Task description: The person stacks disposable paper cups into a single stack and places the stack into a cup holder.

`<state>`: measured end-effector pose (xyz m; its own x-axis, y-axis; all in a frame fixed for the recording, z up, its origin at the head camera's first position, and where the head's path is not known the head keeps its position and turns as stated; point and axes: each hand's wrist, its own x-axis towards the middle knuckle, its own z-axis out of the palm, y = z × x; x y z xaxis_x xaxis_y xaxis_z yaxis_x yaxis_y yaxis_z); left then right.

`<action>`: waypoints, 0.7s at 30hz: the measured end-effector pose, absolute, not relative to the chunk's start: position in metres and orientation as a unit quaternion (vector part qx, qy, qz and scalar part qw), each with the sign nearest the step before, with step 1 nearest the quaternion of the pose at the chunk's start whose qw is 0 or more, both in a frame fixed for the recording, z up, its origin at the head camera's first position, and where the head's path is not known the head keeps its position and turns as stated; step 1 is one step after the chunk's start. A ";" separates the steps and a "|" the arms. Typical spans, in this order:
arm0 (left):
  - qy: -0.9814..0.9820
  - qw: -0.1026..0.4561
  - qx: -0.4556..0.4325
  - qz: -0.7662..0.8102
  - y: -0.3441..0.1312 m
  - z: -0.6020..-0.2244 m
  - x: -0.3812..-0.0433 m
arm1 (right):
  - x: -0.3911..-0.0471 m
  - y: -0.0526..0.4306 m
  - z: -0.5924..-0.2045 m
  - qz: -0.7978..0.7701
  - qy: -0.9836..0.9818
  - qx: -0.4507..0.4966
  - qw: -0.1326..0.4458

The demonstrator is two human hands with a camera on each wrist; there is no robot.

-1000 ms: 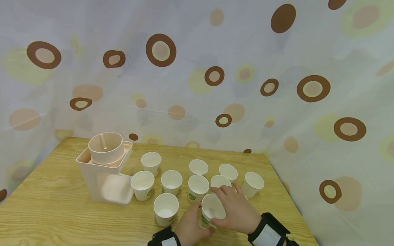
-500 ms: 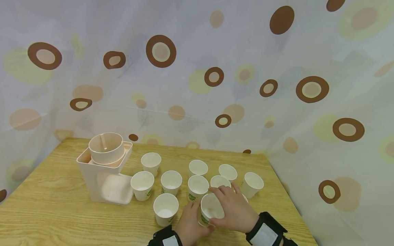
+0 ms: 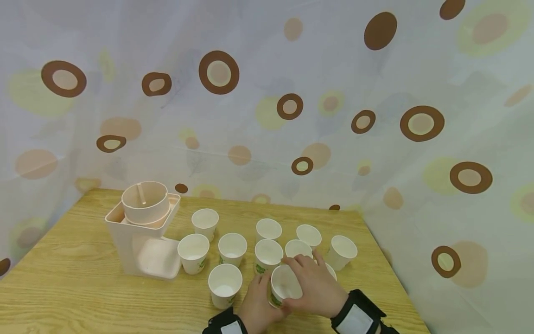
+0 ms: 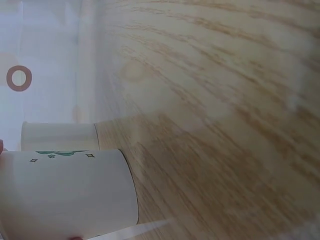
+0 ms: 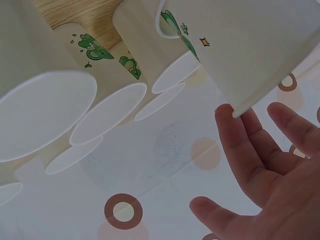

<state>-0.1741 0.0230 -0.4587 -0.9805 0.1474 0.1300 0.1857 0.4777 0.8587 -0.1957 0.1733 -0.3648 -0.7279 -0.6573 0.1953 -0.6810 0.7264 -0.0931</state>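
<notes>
Near the table's front edge, both hands hold one white paper cup [image 3: 285, 282] with a green print. My left hand [image 3: 259, 304] grips its left side, thumb along the wall and fingertips low at the front. My right hand [image 3: 318, 286] spans the mouth, thumb at the near rim and fingers at the far right rim. In the right wrist view, fingertips [image 5: 227, 112] meet the cup's rim, while another finger sticks out away from it. The left wrist view shows the cup's wall [image 4: 65, 195] close up, with only bits of the left hand visible.
Several more paper cups stand upright around, one [image 3: 225, 283] left of the hands and another [image 3: 343, 250] at far right. One cup [image 3: 331, 270] is partly hidden behind the right hand. A cream plastic container [image 3: 143, 232] with a round top stands left on the wooden table [image 3: 62, 287].
Both hands and the held cup have shifted very slightly left. The head view has tilted up a little. The other cups have stayed where they stand.
</notes>
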 end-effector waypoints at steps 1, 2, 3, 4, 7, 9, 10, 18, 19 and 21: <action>-0.859 0.022 -0.099 -0.502 0.023 -0.459 -0.174 | -0.196 0.173 -0.365 0.079 -0.926 0.361 0.075; -0.859 0.024 -0.100 -0.501 0.023 -0.460 -0.175 | -0.196 0.173 -0.365 0.080 -0.926 0.361 0.076; -0.859 0.026 -0.102 -0.500 0.023 -0.460 -0.175 | -0.195 0.173 -0.364 0.080 -0.926 0.361 0.076; -0.860 0.027 -0.103 -0.500 0.023 -0.460 -0.175 | -0.195 0.173 -0.364 0.080 -0.925 0.362 0.077; -0.861 0.033 -0.106 -0.497 0.024 -0.461 -0.175 | -0.194 0.173 -0.364 0.081 -0.925 0.362 0.078; -0.862 0.040 -0.109 -0.493 0.025 -0.462 -0.175 | -0.194 0.173 -0.365 0.082 -0.925 0.363 0.080; -0.863 0.044 -0.111 -0.491 0.025 -0.462 -0.175 | -0.194 0.173 -0.366 0.081 -0.925 0.363 0.080; -0.860 0.072 -0.126 -0.488 0.025 -0.464 -0.174 | -0.195 0.172 -0.365 0.081 -0.926 0.362 0.071; -0.861 0.073 -0.125 -0.488 0.025 -0.465 -0.174 | -0.195 0.172 -0.365 0.081 -0.926 0.362 0.069; -0.862 0.078 -0.125 -0.484 0.026 -0.466 -0.175 | -0.196 0.172 -0.365 0.080 -0.926 0.362 0.068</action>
